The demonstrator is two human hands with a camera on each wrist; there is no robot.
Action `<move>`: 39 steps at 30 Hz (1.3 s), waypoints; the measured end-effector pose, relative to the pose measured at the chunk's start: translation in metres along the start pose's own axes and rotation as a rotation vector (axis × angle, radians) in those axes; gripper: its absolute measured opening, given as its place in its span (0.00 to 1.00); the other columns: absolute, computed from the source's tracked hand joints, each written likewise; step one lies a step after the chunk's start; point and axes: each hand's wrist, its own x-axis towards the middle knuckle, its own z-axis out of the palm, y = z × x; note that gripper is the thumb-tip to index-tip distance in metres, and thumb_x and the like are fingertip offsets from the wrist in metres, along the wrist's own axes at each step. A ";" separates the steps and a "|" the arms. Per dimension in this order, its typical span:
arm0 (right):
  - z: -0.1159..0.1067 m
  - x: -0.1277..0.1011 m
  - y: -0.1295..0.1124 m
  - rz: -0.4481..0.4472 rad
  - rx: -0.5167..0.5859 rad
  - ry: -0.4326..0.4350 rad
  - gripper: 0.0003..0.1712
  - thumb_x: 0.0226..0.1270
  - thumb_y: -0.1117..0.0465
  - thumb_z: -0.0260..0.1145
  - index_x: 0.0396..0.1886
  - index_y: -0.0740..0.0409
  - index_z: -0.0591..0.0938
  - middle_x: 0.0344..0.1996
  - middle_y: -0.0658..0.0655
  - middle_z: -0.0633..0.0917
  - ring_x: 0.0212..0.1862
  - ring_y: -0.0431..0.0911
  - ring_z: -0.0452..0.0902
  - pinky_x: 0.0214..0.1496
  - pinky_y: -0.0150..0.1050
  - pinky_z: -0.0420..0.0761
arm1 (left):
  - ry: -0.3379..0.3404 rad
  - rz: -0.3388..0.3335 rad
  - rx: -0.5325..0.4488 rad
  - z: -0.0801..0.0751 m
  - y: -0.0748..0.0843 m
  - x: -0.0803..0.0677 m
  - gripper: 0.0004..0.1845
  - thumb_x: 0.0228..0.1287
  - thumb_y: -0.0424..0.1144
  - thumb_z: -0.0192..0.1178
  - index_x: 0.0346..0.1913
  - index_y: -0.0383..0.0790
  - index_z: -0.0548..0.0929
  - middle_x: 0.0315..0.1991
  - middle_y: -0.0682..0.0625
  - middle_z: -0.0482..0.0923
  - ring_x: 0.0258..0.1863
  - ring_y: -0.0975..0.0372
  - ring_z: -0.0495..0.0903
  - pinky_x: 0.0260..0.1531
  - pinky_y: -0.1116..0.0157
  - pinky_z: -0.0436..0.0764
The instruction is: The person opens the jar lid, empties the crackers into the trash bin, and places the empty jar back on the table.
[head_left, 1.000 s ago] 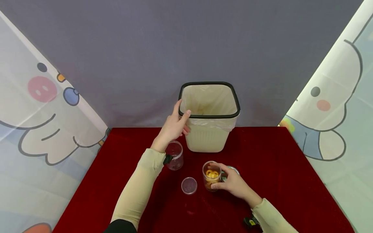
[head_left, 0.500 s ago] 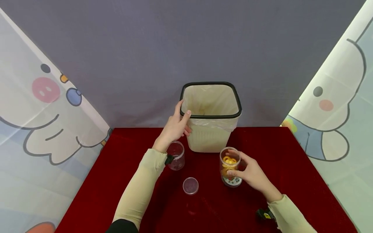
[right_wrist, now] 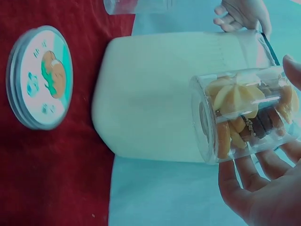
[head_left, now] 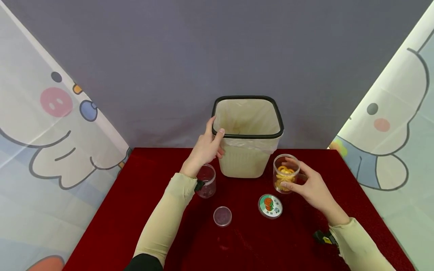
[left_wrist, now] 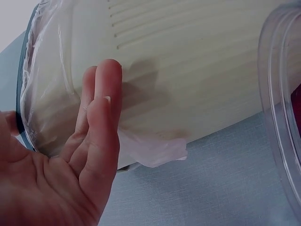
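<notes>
Your right hand (head_left: 313, 186) grips a clear jar (head_left: 286, 173) of yellow and brown cookies, fingers and thumb curled round its wall, holding it upright and lifted off the red worktop (head_left: 295, 241), just to the right of the beige bin (head_left: 247, 156). The right wrist view shows the jar (right_wrist: 249, 117) open at the mouth, with the cookies stacked inside against the bin's side. Its printed lid (head_left: 270, 206) lies flat on the worktop below and to the left of the jar, apart from your hand. Your left hand (head_left: 205, 146) rests on the bin's left corner at the black rim (head_left: 247, 134), thumb over the edge; the left wrist view shows the fingers (left_wrist: 101, 122) nearly straight and laid along the ribbed wall and the plastic liner (left_wrist: 150, 148), pinching nothing. An empty clear jar (head_left: 206, 180) stands just by your left wrist, and a small clear lid (head_left: 222, 216) lies on the worktop nearer you, between your two forearms.
</notes>
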 end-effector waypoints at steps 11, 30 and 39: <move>-0.041 0.016 -0.014 -0.008 -0.118 0.032 0.39 0.61 0.57 0.76 0.71 0.51 0.72 0.56 0.58 0.81 0.49 0.29 0.72 0.48 0.20 0.70 | 0.002 0.006 0.006 0.007 0.002 0.001 0.38 0.76 0.64 0.39 0.80 0.58 0.39 0.21 0.47 0.82 0.20 0.48 0.84 0.31 0.58 0.82; -0.094 0.091 -0.045 -0.040 -0.231 0.051 0.35 0.56 0.53 0.79 0.62 0.56 0.78 0.58 0.58 0.79 0.52 0.56 0.77 0.45 0.17 0.66 | 0.036 0.012 0.029 0.009 0.000 0.005 0.38 0.76 0.64 0.38 0.80 0.56 0.41 0.20 0.48 0.82 0.15 0.57 0.82 0.37 0.56 0.82; -0.115 0.122 -0.047 -0.040 -0.275 0.030 0.25 0.55 0.51 0.80 0.44 0.59 0.79 0.64 0.57 0.77 0.52 0.60 0.77 0.41 0.20 0.68 | 0.025 0.012 0.038 0.011 0.001 0.006 0.39 0.75 0.66 0.37 0.80 0.56 0.40 0.19 0.49 0.82 0.15 0.57 0.82 0.38 0.56 0.82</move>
